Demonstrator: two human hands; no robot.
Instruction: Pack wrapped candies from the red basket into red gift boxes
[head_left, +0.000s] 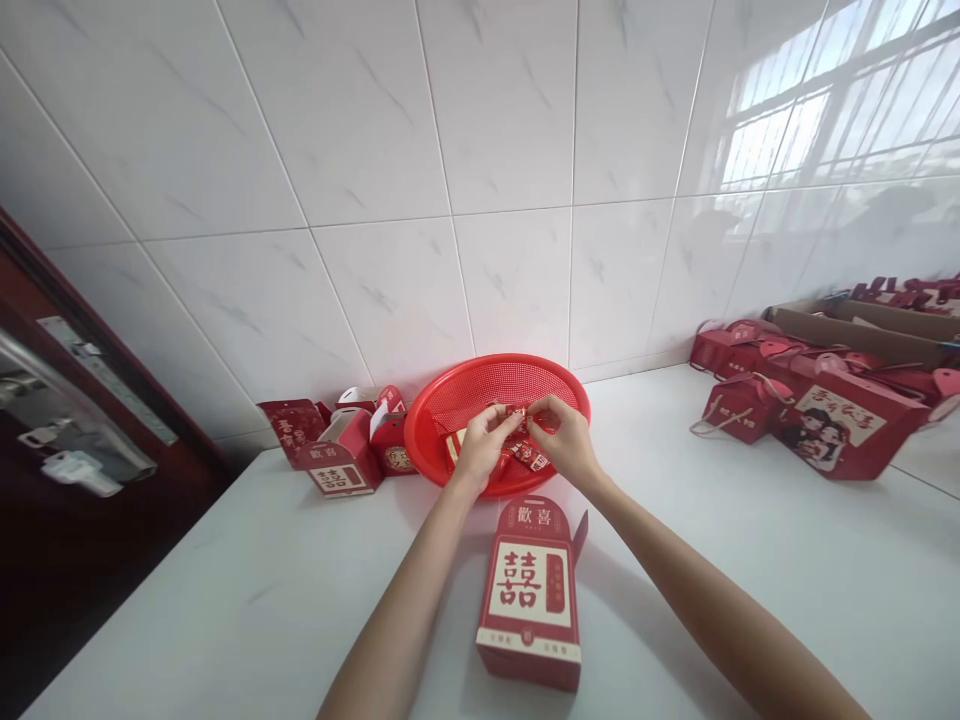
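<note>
Over the red plastic basket (424, 425), my left hand (484, 440) and my right hand (562, 437) pinch a small red-wrapped candy (519, 412) between them. Its exact shape is partly covered by my fingers. More red-wrapped candies (531, 457) lie in the basket below my hands, along with a cream-coloured packet (454, 443) at the left. Between my forearms stands a red and cream gift box (529, 590) with Chinese characters and a side flap sticking out.
Left of the basket stand several red gift boxes (337, 470) near the tiled wall (375, 290). At the right are more red boxes (847, 420) and an open cardboard carton (885, 330). A dark red door (75, 430) with a metal handle is beyond the white table's (247, 590) left edge.
</note>
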